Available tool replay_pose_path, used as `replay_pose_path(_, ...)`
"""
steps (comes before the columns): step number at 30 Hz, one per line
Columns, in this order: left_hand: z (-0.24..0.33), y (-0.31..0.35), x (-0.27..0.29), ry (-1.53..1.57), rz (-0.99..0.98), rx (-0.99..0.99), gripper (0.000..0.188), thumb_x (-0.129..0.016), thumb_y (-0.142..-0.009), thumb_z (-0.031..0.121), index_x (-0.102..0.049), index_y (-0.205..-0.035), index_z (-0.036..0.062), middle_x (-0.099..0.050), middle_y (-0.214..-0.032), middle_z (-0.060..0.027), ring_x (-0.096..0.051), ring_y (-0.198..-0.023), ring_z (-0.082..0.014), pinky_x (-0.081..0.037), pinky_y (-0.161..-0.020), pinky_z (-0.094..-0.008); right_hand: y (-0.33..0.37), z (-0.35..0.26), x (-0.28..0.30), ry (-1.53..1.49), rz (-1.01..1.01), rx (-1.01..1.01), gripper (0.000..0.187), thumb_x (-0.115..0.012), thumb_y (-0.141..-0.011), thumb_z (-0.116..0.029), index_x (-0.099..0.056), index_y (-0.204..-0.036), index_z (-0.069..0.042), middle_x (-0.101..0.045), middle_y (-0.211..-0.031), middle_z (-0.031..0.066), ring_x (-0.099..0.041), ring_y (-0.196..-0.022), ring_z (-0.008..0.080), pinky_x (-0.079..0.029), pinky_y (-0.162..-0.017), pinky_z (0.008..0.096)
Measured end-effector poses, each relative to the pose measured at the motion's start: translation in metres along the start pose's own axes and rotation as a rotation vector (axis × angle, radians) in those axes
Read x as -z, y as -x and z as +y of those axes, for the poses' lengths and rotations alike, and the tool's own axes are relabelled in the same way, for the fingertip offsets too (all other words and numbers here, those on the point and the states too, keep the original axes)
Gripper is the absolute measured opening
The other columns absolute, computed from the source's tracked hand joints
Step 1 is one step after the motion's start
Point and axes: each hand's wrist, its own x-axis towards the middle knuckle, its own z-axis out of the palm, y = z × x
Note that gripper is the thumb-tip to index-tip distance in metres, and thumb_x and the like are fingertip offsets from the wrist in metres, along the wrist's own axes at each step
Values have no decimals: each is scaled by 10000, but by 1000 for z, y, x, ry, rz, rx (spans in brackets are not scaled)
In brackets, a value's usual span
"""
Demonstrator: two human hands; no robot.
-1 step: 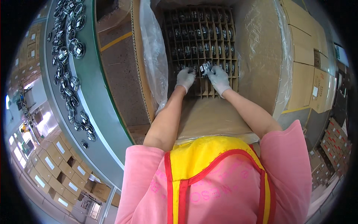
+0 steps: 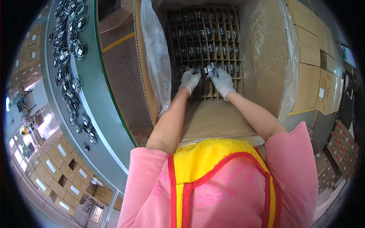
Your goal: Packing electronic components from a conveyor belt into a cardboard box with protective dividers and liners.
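Two gloved hands meet over the divider grid [image 2: 203,45] in the lined carton: the right hand [image 2: 222,81] pinches a small metal part [image 2: 209,69], while the left hand [image 2: 189,79] rests curled and empty on the near cells. Judging by this, the part should go straight down into one empty near cell, clear of the cardboard walls.

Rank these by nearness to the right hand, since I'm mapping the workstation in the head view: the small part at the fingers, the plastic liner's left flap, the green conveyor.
1. Small part, at the right hand.
2. Plastic liner's left flap, left of the box.
3. Green conveyor, far left.
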Motion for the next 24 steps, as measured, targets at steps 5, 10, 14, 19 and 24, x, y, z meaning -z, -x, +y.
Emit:
replay_pose_path(5,10,1,-12,312,-191,-17,327,-731,-796,149,-658,-1083,12,-695,-945,-125,-635,-890,-182,-481,-781,-311,5,8,-7,156,-231,176,212,-555,-872,-236,-607,-939,-42,-631,-903,199,-593,-881,392,-456,-763,467)
replay_pose_path(10,22,5,-20,-98,17,-114,318,-718,-788,161,-661,-1075,34,-689,-957,-168,-659,-899,-275,-490,-807,-342,-10,5,-6,9,-135,41,223,-533,-869,-203,-619,-998,-43,-644,-963,202,-617,-930,359,-474,-811,405)
replay_pose_path(14,36,3,-10,-98,125,-20,292,-700,-786,174,-655,-1036,31,-681,-980,-189,-655,-929,-322,-491,-822,-368,-42,11,0,-70,-247,-105,288,-542,-860,-185,-612,-1105,-49,-638,-1084,209,-604,-1023,348,-461,-889,363)
replay_pose_path(19,12,-17,2,18,325,-45,219,-588,-803,145,-653,-981,37,-676,-933,-208,-646,-923,-343,-488,-801,-397,-45,-104,64,-1030,-271,37,91,-576,-909,-137,-613,-934,-59,-590,-807,41,-594,-776,139,-495,-707,312)
replay_pose_path(24,53,-5,12,293,367,12,204,-600,-807,178,-675,-948,50,-684,-834,-158,-656,-792,-272,-489,-737,-351,42,-118,117,-1407,-485,195,127,-621,-898,-182,-607,-947,-66,-595,-831,38,-590,-746,143,-500,-713,334)
